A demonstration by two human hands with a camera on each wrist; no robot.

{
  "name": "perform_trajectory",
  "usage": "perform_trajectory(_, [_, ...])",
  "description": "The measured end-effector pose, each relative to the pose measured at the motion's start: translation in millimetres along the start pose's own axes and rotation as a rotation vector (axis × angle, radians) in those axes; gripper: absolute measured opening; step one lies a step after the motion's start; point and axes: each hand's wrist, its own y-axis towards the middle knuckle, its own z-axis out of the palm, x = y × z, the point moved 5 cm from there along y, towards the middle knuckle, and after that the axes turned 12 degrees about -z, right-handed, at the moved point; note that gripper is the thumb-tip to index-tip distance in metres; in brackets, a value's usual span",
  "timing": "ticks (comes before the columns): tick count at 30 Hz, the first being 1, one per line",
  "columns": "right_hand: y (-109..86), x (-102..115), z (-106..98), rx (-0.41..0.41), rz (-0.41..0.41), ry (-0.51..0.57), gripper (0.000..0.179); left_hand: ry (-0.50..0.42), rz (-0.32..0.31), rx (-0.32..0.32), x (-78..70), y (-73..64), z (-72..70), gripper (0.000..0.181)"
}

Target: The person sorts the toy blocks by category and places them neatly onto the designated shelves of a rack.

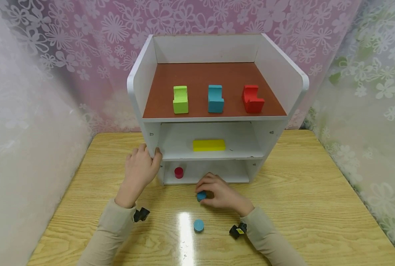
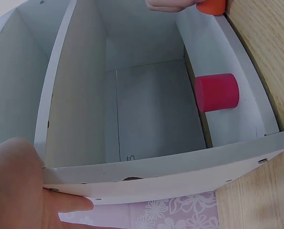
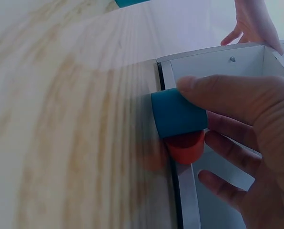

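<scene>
My left hand (image 1: 140, 166) grips the left side panel of a small white shelf unit (image 1: 150, 144), the panel between thumb and fingers. Low at the bottom shelf's front edge, my right hand (image 1: 218, 192) pinches a blue cylinder (image 3: 177, 113) between thumb and fingers. Behind that cylinder, an orange-red cylinder (image 3: 187, 148) shows by the shelf edge, close to the fingers; in the head view the hand hides it. A crimson cylinder (image 2: 218, 92) stands on the bottom shelf toward the left. On the wooden table, in front of the right hand, is another blue cylinder (image 1: 198, 225).
On the brown top shelf stand notched blocks: light green (image 1: 180, 99), blue (image 1: 215, 99) and red (image 1: 252, 99). A yellow bar (image 1: 208, 145) lies on the middle shelf. The wooden table (image 1: 317, 207) extends around the unit, with a floral curtain (image 1: 117, 55) behind.
</scene>
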Motion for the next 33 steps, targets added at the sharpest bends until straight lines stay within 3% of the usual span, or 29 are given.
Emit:
perform_trajectory(22, [6.0, 7, -2, 0.028, 0.038, -0.014, 0.022, 0.003, -0.010, 0.008, 0.4, 0.7, 1.1, 0.049])
perform_trajectory(33, [14.4, 9, -7, -0.002, 0.020, 0.006, 0.023, 0.006, -0.020, 0.021, -0.8, 0.3, 0.3, 0.051])
